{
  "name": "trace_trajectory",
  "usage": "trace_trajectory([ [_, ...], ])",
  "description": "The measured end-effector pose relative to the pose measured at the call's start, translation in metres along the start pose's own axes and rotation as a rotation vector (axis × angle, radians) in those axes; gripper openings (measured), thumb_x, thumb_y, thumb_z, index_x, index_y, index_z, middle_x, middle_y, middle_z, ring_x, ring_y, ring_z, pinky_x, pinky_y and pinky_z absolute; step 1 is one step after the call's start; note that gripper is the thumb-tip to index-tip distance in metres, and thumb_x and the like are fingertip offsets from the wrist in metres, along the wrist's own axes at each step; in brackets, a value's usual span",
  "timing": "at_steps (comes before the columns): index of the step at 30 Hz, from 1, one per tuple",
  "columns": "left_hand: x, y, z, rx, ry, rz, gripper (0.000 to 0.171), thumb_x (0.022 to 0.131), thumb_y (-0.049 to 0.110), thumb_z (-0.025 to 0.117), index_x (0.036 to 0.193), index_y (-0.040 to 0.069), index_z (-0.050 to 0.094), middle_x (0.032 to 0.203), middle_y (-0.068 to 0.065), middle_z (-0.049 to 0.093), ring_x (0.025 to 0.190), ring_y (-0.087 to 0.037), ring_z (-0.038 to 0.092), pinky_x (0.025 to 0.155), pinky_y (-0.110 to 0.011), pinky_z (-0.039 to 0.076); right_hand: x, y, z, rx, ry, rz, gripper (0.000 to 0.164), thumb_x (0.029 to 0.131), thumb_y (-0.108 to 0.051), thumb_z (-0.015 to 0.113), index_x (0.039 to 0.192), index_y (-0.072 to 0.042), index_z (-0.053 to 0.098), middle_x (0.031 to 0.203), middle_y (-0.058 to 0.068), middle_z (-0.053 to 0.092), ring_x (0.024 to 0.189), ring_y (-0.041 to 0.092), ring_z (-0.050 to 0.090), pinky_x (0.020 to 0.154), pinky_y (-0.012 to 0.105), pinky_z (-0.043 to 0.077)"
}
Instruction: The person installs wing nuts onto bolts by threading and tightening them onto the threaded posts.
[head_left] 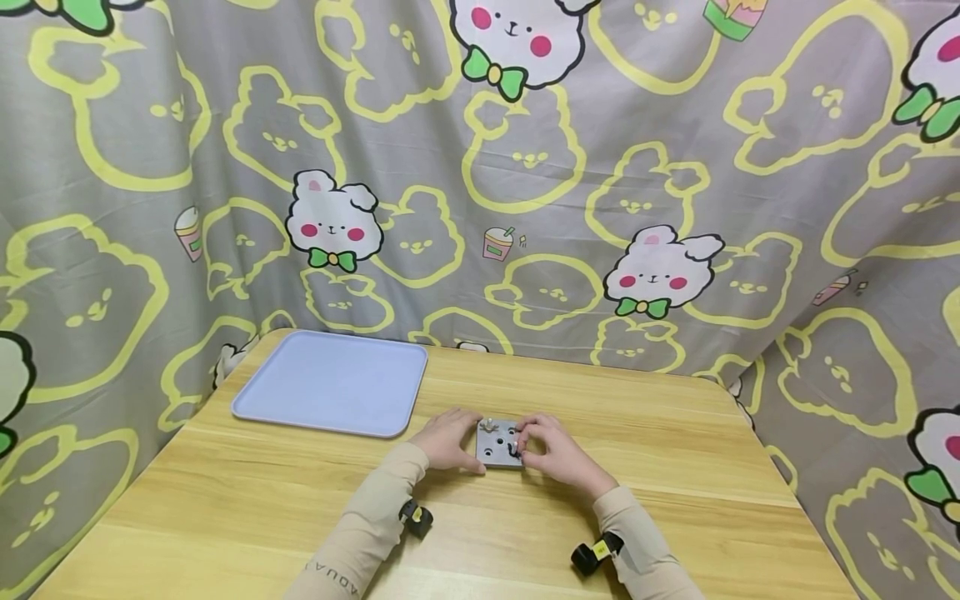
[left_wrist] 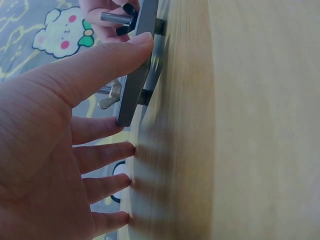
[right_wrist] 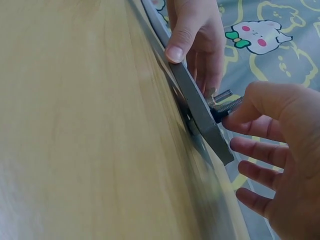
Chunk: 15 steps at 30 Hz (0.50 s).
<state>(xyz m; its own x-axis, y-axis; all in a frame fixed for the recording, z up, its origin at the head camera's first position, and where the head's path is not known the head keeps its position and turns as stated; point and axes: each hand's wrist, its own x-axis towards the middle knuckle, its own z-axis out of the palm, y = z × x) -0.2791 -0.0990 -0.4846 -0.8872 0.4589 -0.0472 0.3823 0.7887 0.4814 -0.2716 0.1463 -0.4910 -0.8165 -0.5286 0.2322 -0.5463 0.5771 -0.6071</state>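
Note:
A square grey metal plate [head_left: 489,442] with several holes lies raised just off the table on bolt heads. My left hand [head_left: 448,440] holds its left side, thumb on the near edge and index finger at the far corner. A silver wing nut [left_wrist: 113,96] sits on a threaded bolt at the plate's far left. Toward the right, a black wing nut [left_wrist: 131,19] is on a second bolt [left_wrist: 113,18] that sticks up from the plate. My right hand [head_left: 558,454] pinches this black wing nut with thumb and index finger, its other fingers spread beside the plate edge [right_wrist: 220,145].
On the wooden table [head_left: 660,433], a pale blue tray [head_left: 330,383] lies at the back left. A grey curtain [head_left: 540,242] with cartoon rabbits hangs behind the table and along both sides.

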Motion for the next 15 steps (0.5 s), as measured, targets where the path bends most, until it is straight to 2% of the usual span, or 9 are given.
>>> trace_trajectory([
  [5, -0.0003, 0.0001, -0.0006, -0.002, 0.002, 0.001, 0.092, 0.07, 0.048, 0.082, 0.144, 0.009, 0.044, 0.149, -0.014, 0.046, 0.142, -0.04, 0.034, 0.117, -0.061, 0.025, 0.0003, 0.0013, 0.0011, -0.01, 0.008, -0.017, 0.016, 0.077, -0.008, 0.071, 0.083, -0.017, 0.059, 0.12, 0.009, 0.061, 0.117, 0.031, 0.049, 0.104, 0.056, 0.039],
  [11, 0.0004, -0.0004, -0.0006, 0.002, -0.004, -0.002, 0.093, 0.07, 0.05, 0.081, 0.144, 0.009, 0.044, 0.149, -0.014, 0.046, 0.143, -0.04, 0.034, 0.117, -0.061, 0.025, -0.0001, -0.0007, 0.0016, -0.008, -0.01, 0.015, 0.031, 0.079, -0.015, 0.075, 0.108, -0.015, 0.063, 0.124, 0.007, 0.06, 0.122, 0.03, 0.048, 0.107, 0.057, 0.038],
  [13, 0.0009, -0.0009, -0.0003, 0.008, -0.004, -0.002, 0.094, 0.07, 0.051, 0.081, 0.145, 0.009, 0.043, 0.15, -0.013, 0.046, 0.143, -0.04, 0.034, 0.117, -0.061, 0.025, -0.0004, -0.001, 0.0012, -0.013, -0.016, 0.017, 0.031, 0.08, -0.016, 0.075, 0.109, -0.016, 0.065, 0.125, 0.007, 0.059, 0.123, 0.031, 0.048, 0.107, 0.058, 0.038],
  [15, 0.0011, -0.0013, 0.0001, 0.01, -0.004, -0.001, 0.094, 0.069, 0.051, 0.081, 0.145, 0.009, 0.043, 0.15, -0.013, 0.046, 0.143, -0.04, 0.034, 0.117, -0.061, 0.025, -0.0006, -0.0015, 0.0007, -0.018, -0.016, 0.024, 0.025, 0.08, -0.017, 0.076, 0.104, -0.018, 0.066, 0.125, 0.006, 0.059, 0.124, 0.031, 0.047, 0.107, 0.058, 0.038],
])
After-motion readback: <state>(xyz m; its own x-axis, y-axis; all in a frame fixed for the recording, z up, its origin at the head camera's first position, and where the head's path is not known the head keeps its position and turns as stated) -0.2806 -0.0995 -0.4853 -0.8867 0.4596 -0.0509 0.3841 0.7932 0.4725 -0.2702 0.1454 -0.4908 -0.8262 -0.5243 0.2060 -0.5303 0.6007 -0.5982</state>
